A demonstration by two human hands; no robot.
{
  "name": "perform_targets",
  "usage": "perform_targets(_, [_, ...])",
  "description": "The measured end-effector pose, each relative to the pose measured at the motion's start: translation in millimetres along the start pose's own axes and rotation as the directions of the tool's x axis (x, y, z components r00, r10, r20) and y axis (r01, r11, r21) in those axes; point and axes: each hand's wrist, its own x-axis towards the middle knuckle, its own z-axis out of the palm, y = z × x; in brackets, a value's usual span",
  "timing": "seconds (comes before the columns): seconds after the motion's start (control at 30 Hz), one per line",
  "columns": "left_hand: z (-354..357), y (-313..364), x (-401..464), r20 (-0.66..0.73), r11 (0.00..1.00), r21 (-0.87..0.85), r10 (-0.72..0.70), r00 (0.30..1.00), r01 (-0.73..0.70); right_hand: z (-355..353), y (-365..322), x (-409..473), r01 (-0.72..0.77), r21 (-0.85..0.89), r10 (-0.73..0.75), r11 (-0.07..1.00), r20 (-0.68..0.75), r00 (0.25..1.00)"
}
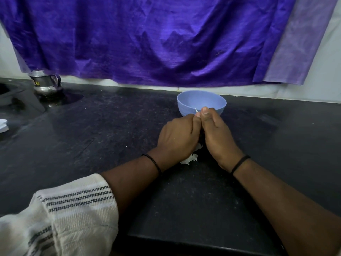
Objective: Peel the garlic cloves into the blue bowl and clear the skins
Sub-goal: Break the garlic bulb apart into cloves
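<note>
Both hands (pixel 198 133) pinch skin by blue bowl (pixel 190 100).

- Setting: a home kitchen, shown by a dark speckled stone countertop (pixel 110 126) running along a pale wall (pixel 323 71).
- A polished steel water pot with a handle (pixel 45 84) stands at the far left of the counter, beside the edge of a dark recessed sink (pixel 9 97).
- A wrinkled purple cloth (pixel 147 43) hangs across the wall above the counter.
- A small light-blue plastic bowl (pixel 201 100) sits on the counter near the wall, with white papery garlic skins (pixel 190 159) lying closer in.
</note>
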Motion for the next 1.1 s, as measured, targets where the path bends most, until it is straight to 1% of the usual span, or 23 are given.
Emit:
perform_targets(0.1, [-1, -1, -3, -0.061, 0.992, 0.056, 0.120, 0.991, -0.117, 3, -2, -1, 0.027, 0.001, -0.027, 1.000, -0.027, 0.999])
perform_targets(0.23, [1, -2, -5, -0.124, 0.972, 0.086, 0.228, 0.966, -0.219, 4, -4, -2, 0.047, -0.116, -0.054, 0.992, -0.062, 0.997])
perform_targets(0.33, [1, 0, -6, -0.091, 0.979, 0.050, 0.203, 0.975, -0.200, 2, -6, -4, 0.053, -0.196, -0.071, 0.979, -0.088, 0.994])
perform_targets(0.47, [3, -3, -4, -0.037, 0.988, -0.020, 0.155, 0.987, -0.156, 1, -8, -5, 0.030, -0.246, -0.054, 0.969, -0.093, 0.994])
perform_targets(0.53, [3, 1, -1, -0.008, 0.998, 0.018, 0.064, 0.998, -0.063, 1, -8, -5, 0.022, -0.257, -0.049, 0.966, -0.099, 0.994])
perform_targets(0.57, [2, 1, -1, -0.014, 0.999, 0.026, 0.045, 0.999, -0.044, 1, -8, -5, 0.018, -0.262, -0.046, 0.965, -0.100, 0.994])
perform_targets(0.63, [4, -1, -2, -0.067, 0.986, -0.050, 0.158, 0.985, -0.161, 3, -7, -5, 0.018, -0.276, -0.048, 0.961, -0.103, 0.994])
perform_targets(0.67, [5, -4, -2, -0.066, 0.978, -0.065, 0.195, 0.979, -0.199, 4, -7, -5, 0.020, -0.280, -0.052, 0.960, -0.105, 0.993])
perform_targets(0.7, [5, -5, -2, -0.056, 0.976, -0.100, 0.188, 0.981, -0.193, 4, -7, -5, 0.023, -0.281, -0.056, 0.959, -0.106, 0.993])
perform_targets(0.77, [6, -7, -1, -0.010, 0.985, -0.133, 0.113, 0.994, -0.113, 5, -8, -6, 0.030, -0.281, -0.060, 0.959, -0.096, 0.994])
perform_targets(0.83, [6, -4, 2, 0.028, 0.998, -0.061, 0.007, 1.000, -0.005, 5, -8, -7, 0.044, -0.284, -0.069, 0.958, -0.077, 0.995])
perform_targets(0.87, [6, -4, 2, 0.031, 0.998, -0.053, -0.040, 0.999, 0.041, 5, -9, -8, 0.054, -0.285, -0.077, 0.957, -0.067, 0.995])
perform_targets(0.9, [6, -5, 3, 0.030, 0.993, -0.081, -0.080, 0.996, 0.082, 6, -8, -8, 0.066, -0.287, -0.085, 0.956, -0.056, 0.995])
perform_targets(1.0, [4, -6, 3, 0.018, 0.952, -0.272, -0.141, 0.990, 0.141, 8, -8, -11, 0.076, -0.272, -0.087, 0.959, -0.028, 0.996])
perform_targets(1.1, [6, -8, 5, 0.038, 0.920, -0.346, -0.182, 0.982, 0.184, 7, -9, -8, 0.019, -0.218, -0.025, 0.976, -0.025, 0.999])
